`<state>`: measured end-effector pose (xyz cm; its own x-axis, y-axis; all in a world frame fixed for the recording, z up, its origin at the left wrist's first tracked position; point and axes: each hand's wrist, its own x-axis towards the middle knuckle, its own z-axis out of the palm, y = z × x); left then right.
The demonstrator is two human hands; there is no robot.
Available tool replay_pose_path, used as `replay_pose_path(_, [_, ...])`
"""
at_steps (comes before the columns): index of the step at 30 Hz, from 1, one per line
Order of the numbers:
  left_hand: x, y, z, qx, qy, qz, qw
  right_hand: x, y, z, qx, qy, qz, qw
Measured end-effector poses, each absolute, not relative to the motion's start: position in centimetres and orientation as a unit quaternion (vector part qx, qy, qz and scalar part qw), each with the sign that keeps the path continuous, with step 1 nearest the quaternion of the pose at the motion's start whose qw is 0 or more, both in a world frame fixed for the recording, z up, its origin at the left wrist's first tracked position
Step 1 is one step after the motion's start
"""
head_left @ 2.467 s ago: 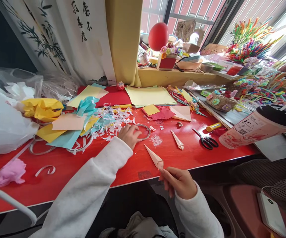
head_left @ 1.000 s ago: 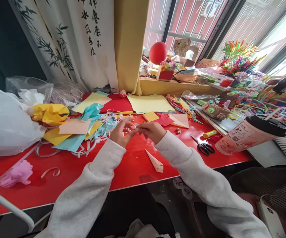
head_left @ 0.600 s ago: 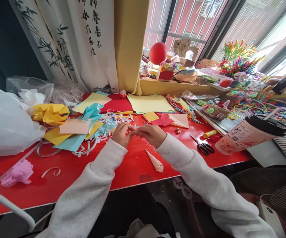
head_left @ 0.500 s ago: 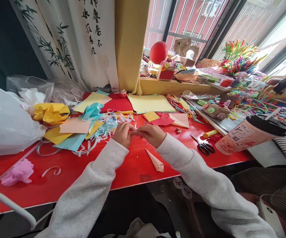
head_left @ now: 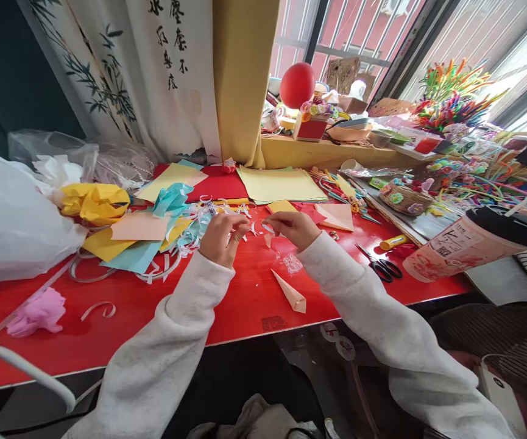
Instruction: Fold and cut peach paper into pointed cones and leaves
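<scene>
My left hand (head_left: pixel 223 236) is raised over the red table (head_left: pixel 240 305), its thumb and fingers pinched around something too small to make out. To its right, a short gap away, my right hand (head_left: pixel 293 228) pinches a thin pale strip (head_left: pixel 267 228) between thumb and forefinger. Below the hands a folded peach paper cone (head_left: pixel 289 291) lies near the table's front edge. Black-handled scissors (head_left: pixel 383 268) rest to the right of my right hand. Behind the hands is a small yellow paper (head_left: pixel 282 207).
A lidded cup (head_left: pixel 464 244) stands at the right beside a person's striped sleeve. White plastic bag (head_left: pixel 16 225), coloured papers (head_left: pixel 139 227) and curled scraps fill the left. A pink crumpled paper (head_left: pixel 39 312) lies front left. Yellow sheets (head_left: pixel 279 185) lie behind.
My hands, which met fingertip to fingertip, have moved apart, the left slightly left and the right to the right. The view has shifted a little.
</scene>
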<state>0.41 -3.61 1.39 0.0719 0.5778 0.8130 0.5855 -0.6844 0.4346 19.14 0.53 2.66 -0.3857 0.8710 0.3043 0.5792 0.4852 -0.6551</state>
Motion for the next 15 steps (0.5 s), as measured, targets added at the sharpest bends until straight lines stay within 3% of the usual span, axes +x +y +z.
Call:
replay_pose_path(6, [0.9,-3.6,1.0,-0.723,-0.438,-0.513,-0.147,18.4,-0.9,3.4,-0.461,-0.811,0.238,0.269])
replay_pose_path(10, [0.9,-3.3,0.7,-0.672,-0.451,-0.535,-0.241,18.2,-1.2,3.7,-0.49,-0.799,0.197,0.286])
replay_pose_path(15, [0.6,-2.8,0.6,-0.684,-0.442,-0.536,-0.226,17.5,-0.9,3.2,-0.457,-0.826,0.129,0.303])
